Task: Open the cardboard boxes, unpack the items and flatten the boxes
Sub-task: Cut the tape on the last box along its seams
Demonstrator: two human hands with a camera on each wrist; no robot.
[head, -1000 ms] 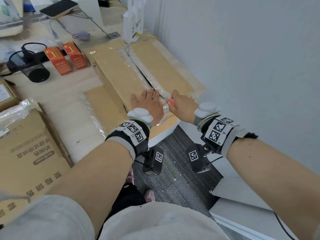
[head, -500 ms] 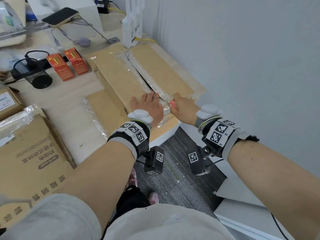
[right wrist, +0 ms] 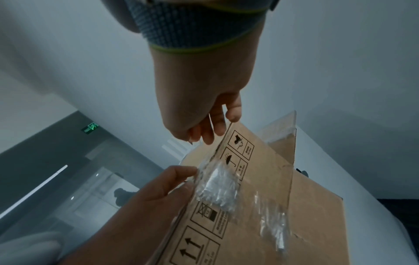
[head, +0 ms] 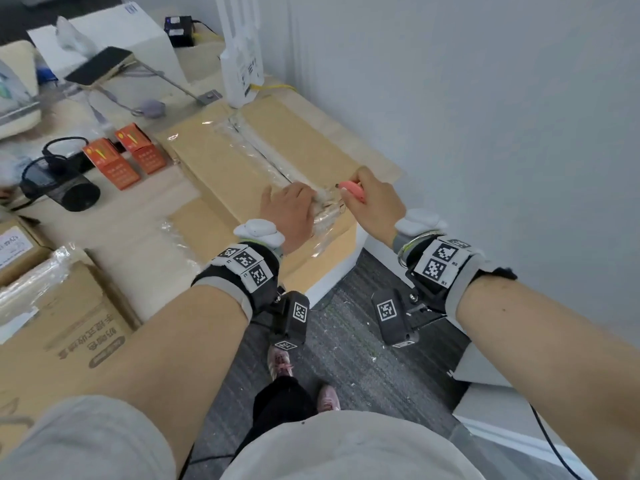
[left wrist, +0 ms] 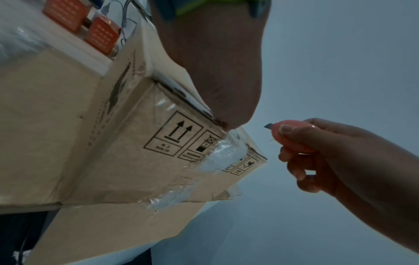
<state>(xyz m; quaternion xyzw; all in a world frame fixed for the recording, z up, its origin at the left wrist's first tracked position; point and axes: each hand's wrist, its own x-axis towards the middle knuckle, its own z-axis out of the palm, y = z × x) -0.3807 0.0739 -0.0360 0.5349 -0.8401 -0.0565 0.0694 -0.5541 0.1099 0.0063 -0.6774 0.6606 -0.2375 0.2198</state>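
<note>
Our left hand (head: 289,211) presses flat on the taped cardboard box (head: 221,161); our right hand (head: 372,199) grips a pink cutter (head: 351,189).

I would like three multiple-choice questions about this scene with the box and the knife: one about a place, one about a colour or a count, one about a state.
1. Where is the left hand?
A. on the box top, near end
B. on the floor
C. on the phone

2. What colour is the knife in the right hand?
A. blue
B. pink
C. black

3. How is the knife blade?
A. hidden in the handle
B. out, clear of the box
C. sunk in the box

Answers: 1 A, the palm lies flat on the cardboard by the tape; 2 B, the handle is pink; 3 B, the left wrist view shows the tip in open air.
</note>
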